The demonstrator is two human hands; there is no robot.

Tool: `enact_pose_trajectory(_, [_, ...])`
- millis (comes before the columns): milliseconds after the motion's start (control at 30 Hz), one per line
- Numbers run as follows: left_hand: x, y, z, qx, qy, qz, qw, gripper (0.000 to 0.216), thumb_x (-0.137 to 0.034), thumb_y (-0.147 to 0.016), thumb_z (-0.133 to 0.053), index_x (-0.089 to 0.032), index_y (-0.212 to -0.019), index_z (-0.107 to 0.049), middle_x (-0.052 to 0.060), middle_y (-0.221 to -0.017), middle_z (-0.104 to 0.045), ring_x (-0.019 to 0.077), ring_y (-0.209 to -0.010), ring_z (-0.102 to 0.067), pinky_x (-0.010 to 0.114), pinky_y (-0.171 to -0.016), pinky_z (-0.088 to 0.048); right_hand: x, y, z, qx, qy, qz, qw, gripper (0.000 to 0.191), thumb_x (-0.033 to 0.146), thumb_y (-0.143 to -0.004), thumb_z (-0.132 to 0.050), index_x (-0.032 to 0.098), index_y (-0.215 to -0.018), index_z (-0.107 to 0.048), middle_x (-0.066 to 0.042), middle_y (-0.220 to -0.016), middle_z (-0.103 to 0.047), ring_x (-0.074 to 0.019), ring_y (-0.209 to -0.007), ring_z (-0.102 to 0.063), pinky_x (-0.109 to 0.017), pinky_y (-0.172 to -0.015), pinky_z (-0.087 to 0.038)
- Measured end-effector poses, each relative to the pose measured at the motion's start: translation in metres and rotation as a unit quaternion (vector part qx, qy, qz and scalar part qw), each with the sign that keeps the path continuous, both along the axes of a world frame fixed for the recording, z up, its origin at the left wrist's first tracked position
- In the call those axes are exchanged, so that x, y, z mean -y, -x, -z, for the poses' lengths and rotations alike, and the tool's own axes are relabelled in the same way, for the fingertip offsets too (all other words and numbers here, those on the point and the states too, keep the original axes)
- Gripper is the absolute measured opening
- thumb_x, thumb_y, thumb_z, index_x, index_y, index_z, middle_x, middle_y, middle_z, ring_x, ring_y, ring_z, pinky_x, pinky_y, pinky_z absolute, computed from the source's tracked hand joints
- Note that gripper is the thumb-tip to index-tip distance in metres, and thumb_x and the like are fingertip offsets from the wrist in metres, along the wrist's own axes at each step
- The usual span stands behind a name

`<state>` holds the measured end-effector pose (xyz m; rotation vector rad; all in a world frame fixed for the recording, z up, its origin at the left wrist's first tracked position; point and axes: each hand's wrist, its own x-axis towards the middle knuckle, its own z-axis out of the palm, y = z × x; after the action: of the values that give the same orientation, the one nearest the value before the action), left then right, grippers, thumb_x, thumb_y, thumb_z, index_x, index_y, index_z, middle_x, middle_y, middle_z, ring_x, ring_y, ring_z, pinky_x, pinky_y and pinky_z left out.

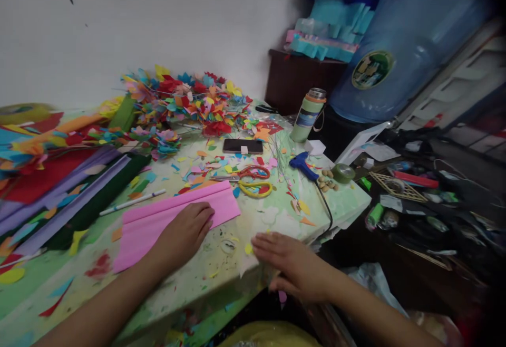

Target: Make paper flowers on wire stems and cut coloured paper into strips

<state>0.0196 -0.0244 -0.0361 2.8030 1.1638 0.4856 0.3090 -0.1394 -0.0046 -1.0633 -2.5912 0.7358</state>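
My left hand (pixel 185 231) lies flat, fingers together, on a folded sheet of pink crepe paper (pixel 158 220) that stretches across the paint-stained green table (pixel 190 278). My right hand (pixel 288 262) rests at the table's near corner, fingers stretched out over the edge, holding nothing that I can see. A small pink scrap (pixel 282 296) shows just under that hand. Two pairs of scissors, red (pixel 253 172) and yellow (pixel 255 189), lie beyond the pink sheet.
A heap of colourful paper flowers (pixel 190 99) fills the back of the table. Rolls of purple, green and red paper (pixel 67 189) lie at left. A phone (pixel 242 146), blue glue gun (pixel 303 165), green bottle (pixel 308 115) and white pen (pixel 132 202) are nearby. Clutter fills the right.
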Motion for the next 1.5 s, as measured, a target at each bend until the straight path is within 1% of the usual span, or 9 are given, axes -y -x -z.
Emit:
enact_pose_trajectory(100, [-0.001,0.001,0.002,0.002,-0.005,0.005,1.000,0.033,-0.031,-0.096,-0.035,-0.014,-0.110,-0.059,0.012,-0.112,-0.060,0.0245,-0.107,-0.053,0.042,-0.096,-0.044,0.026,-0.013,-0.007,-0.088,0.019,-0.017,0.996,0.048,0.049,-0.093,-0.041,0.018,-0.127,-0.054,-0.011,-0.129,-0.060,-0.0192,-0.121,-0.053,-0.035,-0.101,-0.042])
enact_pose_trajectory(233, [-0.001,-0.001,-0.001,-0.007,0.004,0.007,1.000,0.032,-0.031,-0.096,-0.035,-0.015,-0.109,-0.059,0.011,-0.112,-0.060,0.0245,-0.106,-0.053,0.042,-0.096,-0.043,0.020,-0.024,-0.010,-0.076,-0.076,0.073,0.992,0.033,0.034,-0.094,-0.044,0.022,-0.122,-0.056,-0.010,-0.125,-0.063,-0.0182,-0.106,-0.062,-0.033,-0.086,-0.049])
enact_pose_trajectory(400, [0.002,-0.003,-0.006,-0.018,0.016,-0.002,1.000,0.031,-0.027,-0.096,-0.033,-0.015,-0.110,-0.058,0.011,-0.113,-0.059,0.0230,-0.106,-0.053,0.039,-0.095,-0.044,-0.057,-0.012,-0.006,-0.017,-0.197,0.156,0.968,0.040,0.020,-0.088,-0.045,0.016,-0.128,-0.051,-0.015,-0.135,-0.053,-0.0243,-0.123,-0.049,-0.046,-0.102,-0.039])
enact_pose_trajectory(533, [0.006,-0.007,-0.016,-0.071,0.014,-0.010,0.997,0.027,-0.018,-0.093,-0.035,-0.015,-0.106,-0.058,0.012,-0.113,-0.058,0.0233,-0.104,-0.053,0.037,-0.093,-0.044,-0.119,0.005,0.000,0.055,-0.236,0.219,0.945,0.056,0.008,-0.076,-0.044,0.009,-0.132,-0.046,-0.017,-0.135,-0.050,-0.0257,-0.127,-0.043,-0.043,-0.105,-0.035])
enact_pose_trajectory(767, [-0.003,-0.026,-0.032,-0.184,0.029,0.019,0.982,0.023,-0.012,-0.078,-0.046,-0.014,-0.098,-0.057,0.013,-0.100,-0.059,0.0253,-0.092,-0.055,0.039,-0.084,-0.045,-0.159,0.014,-0.005,0.224,-0.164,0.218,0.936,0.035,0.017,-0.074,-0.051,0.011,-0.107,-0.060,-0.016,-0.108,-0.063,-0.0272,-0.102,-0.056,-0.037,-0.089,-0.044])
enact_pose_trajectory(900, [-0.014,-0.033,-0.029,-0.124,0.059,-0.016,0.990,0.019,-0.015,-0.076,-0.047,-0.016,-0.093,-0.056,0.011,-0.098,-0.059,0.0243,-0.092,-0.055,0.037,-0.082,-0.045,-0.168,0.020,-0.016,0.252,-0.142,0.201,0.936,0.039,0.036,-0.077,-0.057,0.015,-0.110,-0.060,-0.016,-0.108,-0.064,-0.0280,-0.101,-0.058,-0.035,-0.083,-0.046])
enact_pose_trajectory(1033, [-0.017,-0.029,-0.024,-0.056,0.058,-0.006,0.997,0.017,-0.016,-0.082,-0.041,-0.017,-0.091,-0.055,0.010,-0.094,-0.059,0.0230,-0.089,-0.054,0.036,-0.079,-0.045,-0.175,0.024,-0.019,0.265,-0.139,0.189,0.935,0.048,0.037,-0.074,-0.061,0.015,-0.115,-0.056,-0.015,-0.109,-0.065,-0.0286,-0.099,-0.060,-0.033,-0.078,-0.045])
enact_pose_trajectory(1233, [-0.017,-0.024,-0.022,-0.024,0.058,0.009,0.998,0.022,-0.026,-0.093,-0.035,-0.017,-0.091,-0.056,0.009,-0.093,-0.059,0.0214,-0.087,-0.055,0.035,-0.078,-0.043,-0.177,0.018,-0.028,0.311,-0.122,0.233,0.913,0.033,0.040,-0.075,-0.058,0.017,-0.099,-0.062,-0.013,-0.095,-0.069,-0.0283,-0.090,-0.063,-0.031,-0.070,-0.042])
enact_pose_trajectory(1500, [-0.011,-0.027,-0.021,-0.062,0.038,-0.002,0.997,0.025,-0.031,-0.095,-0.037,-0.015,-0.090,-0.056,0.011,-0.093,-0.058,0.0231,-0.088,-0.055,0.037,-0.079,-0.043,-0.159,-0.019,-0.038,0.172,-0.073,0.293,0.938,0.019,0.032,-0.072,-0.059,0.017,-0.082,-0.055,-0.007,-0.079,-0.064,-0.0165,-0.065,-0.055,-0.024,-0.053,-0.033])
